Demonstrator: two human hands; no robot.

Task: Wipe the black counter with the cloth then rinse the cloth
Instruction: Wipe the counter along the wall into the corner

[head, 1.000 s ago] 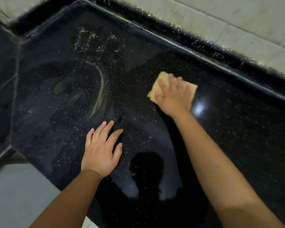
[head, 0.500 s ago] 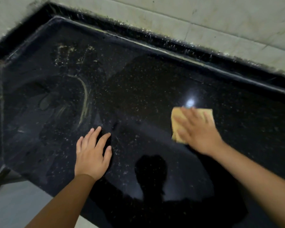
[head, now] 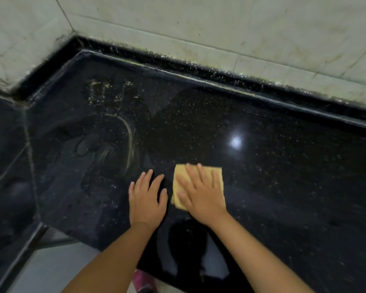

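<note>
The black speckled counter (head: 283,176) fills most of the head view. A square yellow cloth (head: 217,175) lies flat on it near the middle. My right hand (head: 201,193) is spread flat on top of the cloth and presses it to the counter, hiding much of it. My left hand (head: 147,197) rests palm down on the bare counter just left of the cloth, fingers apart, holding nothing. Pale streaks (head: 129,140) and gritty residue (head: 108,89) mark the counter to the far left.
A black raised lip (head: 220,75) runs along the back under the pale tiled wall (head: 199,28), which turns a corner at the far left. The counter's front edge drops to a grey floor (head: 57,267). Something pink (head: 143,281) shows below the edge.
My right hand has slid the cloth from the far middle of the counter toward me, ending beside my left hand. The left hand has stayed planted on the counter.
</note>
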